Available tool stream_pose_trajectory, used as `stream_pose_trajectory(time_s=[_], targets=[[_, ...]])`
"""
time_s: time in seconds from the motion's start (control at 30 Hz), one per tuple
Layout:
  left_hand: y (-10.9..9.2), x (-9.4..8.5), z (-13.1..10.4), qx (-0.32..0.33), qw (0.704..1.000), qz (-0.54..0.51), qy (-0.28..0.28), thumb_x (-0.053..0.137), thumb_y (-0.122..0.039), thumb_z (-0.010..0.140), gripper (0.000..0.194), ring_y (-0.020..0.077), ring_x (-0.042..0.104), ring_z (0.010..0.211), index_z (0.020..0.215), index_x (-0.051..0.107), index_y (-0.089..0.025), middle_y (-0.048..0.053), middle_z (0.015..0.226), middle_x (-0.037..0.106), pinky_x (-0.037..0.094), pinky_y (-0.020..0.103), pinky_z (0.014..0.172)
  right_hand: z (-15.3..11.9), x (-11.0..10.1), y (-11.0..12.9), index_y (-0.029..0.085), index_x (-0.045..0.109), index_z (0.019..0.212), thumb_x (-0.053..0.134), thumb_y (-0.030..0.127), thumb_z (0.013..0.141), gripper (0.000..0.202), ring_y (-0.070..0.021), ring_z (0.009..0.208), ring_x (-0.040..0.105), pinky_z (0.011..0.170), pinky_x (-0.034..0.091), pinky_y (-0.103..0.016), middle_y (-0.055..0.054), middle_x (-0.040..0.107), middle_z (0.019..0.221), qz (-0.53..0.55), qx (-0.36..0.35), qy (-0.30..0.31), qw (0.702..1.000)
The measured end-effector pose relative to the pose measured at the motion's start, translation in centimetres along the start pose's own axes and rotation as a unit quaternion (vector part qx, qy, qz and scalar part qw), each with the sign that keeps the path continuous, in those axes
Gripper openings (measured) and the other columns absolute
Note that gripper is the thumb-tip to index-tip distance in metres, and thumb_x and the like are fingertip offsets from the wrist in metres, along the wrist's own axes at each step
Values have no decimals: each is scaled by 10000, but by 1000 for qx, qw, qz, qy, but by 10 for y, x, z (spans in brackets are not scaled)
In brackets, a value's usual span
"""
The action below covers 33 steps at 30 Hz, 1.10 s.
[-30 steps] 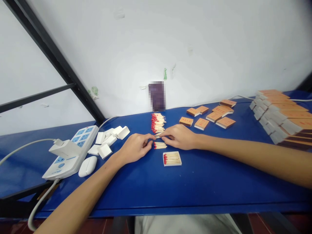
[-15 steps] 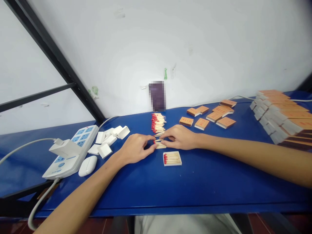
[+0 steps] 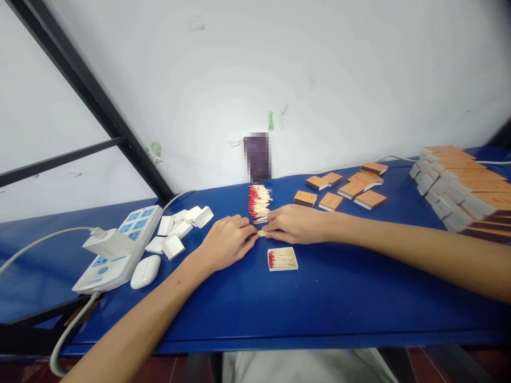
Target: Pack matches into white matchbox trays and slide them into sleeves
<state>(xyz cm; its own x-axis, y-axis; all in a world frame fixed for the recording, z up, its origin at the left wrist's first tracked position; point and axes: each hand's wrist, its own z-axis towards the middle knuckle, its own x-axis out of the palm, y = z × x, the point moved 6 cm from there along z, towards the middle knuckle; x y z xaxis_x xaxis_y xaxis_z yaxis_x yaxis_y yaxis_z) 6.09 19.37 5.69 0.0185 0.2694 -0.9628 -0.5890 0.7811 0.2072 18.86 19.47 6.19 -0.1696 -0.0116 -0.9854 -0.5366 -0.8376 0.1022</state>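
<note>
Between my fingertips lies a small bunch of matches (image 3: pixel 261 233), its ends covered by both hands. My left hand (image 3: pixel 229 242) closes on the left end of the bunch, and my right hand (image 3: pixel 293 224) pinches the right end. Just beyond them a row of loose red-headed matches (image 3: pixel 259 203) runs toward the wall. Nearer to me a white matchbox tray (image 3: pixel 282 268) lies flat, holding matches (image 3: pixel 283 259) with their red heads to the left.
White empty matchbox trays (image 3: pixel 173 247) lie in a pile on the left, by a white earphone case (image 3: pixel 146 272) and a power strip (image 3: pixel 120 266). Several orange matchboxes (image 3: pixel 330 201) are scattered at the back right. A tall stack of matchboxes (image 3: pixel 459 181) stands at far right.
My fingers have drawn in on the bunch from both sides, hiding more of it. The left hand has shifted slightly right and its fingers have come together.
</note>
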Motion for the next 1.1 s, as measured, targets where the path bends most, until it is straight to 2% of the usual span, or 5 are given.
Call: stream_pose_trajectory(time_s=[0.17, 0.37, 0.53, 0.77, 1.1], targets=[[-6, -2, 2, 11, 1000, 23, -12, 333, -324, 1010, 345, 206, 557, 848, 939, 629, -162, 72, 915, 611, 435, 337, 745, 4, 5, 0, 134, 691, 866, 444, 225, 975, 285, -142, 742, 569, 676, 397, -263, -70, 626, 879, -42, 3, -5, 999], [-7, -1, 3, 1, 999, 44, -3, 310, -304, 1017, 317, 212, 563, 853, 936, 577, -153, 83, 949, 604, 446, 350, 735, 5, 11, 7, 112, 664, 881, 414, 174, 980, 276, -186, 830, 591, 699, 406, -299, -101, 627, 897, -175, -14, 19, 984], [-7, 0, 6, -16, 998, 52, 11, 310, -308, 1014, 303, 215, 590, 842, 944, 562, -156, 92, 931, 634, 449, 344, 728, 6, 11, 13, 91, 641, 970, 451, 65, 928, 196, -211, 872, 612, 720, 435, -315, -119, 643, 938, -212, -10, 19, 977], [-2, 3, 9, -31, 997, 47, 53, 294, -359, 1014, 301, 215, 635, 681, 987, 543, -191, 59, 803, 674, 438, 325, 642, 7, 11, 15, 75, 621, 1013, 430, 26, 913, 221, -223, 902, 623, 737, 460, -322, -134, 647, 941, -227, -10, 20, 974], [3, 8, 10, -33, 997, -43, 56, 267, -316, 1025, 267, 226, 657, 774, 979, 496, -187, 58, 912, 681, 432, 303, 619, 5, 17, 4, 93, 578, 1016, 386, 62, 941, 208, -230, 914, 618, 790, 472, -354, -122, 611, 980, -187, 25, 11, 982]])
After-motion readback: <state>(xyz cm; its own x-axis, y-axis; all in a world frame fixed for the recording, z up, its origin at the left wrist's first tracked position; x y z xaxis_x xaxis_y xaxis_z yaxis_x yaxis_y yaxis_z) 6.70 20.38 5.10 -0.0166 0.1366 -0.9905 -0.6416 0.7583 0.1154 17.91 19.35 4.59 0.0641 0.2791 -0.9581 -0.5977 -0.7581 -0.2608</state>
